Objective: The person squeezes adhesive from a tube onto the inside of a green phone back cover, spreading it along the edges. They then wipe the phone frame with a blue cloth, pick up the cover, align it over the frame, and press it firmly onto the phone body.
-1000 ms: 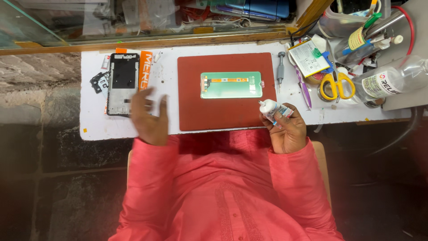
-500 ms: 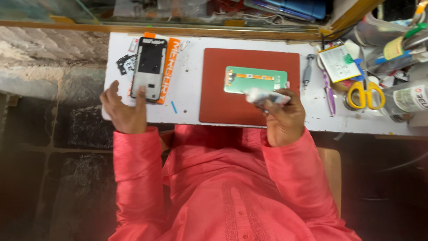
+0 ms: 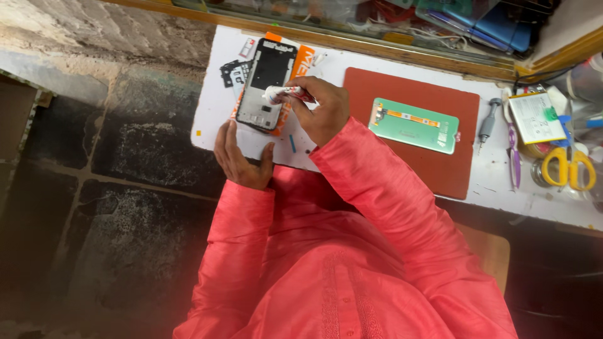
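At the left end of the white worktop [image 3: 402, 59], a person's left hand [image 3: 242, 157] lies flat with fingers loosely spread just below one black, opened phone frame [image 3: 267, 85], whose long axis runs away from the body, touching its near edge at most. The right hand [image 3: 320, 110], the nearer of the two to the frame, reaches across from the right and pinches one small white squeeze tube [image 3: 282, 94] over the frame's right edge, nozzle pointing left. Right of the frame lie one dark red rectangular mat [image 3: 402, 157] bearing one green display panel [image 3: 411, 125], then one grey screwdriver [image 3: 488, 122] and one pair of yellow-handled scissors [image 3: 568, 169].
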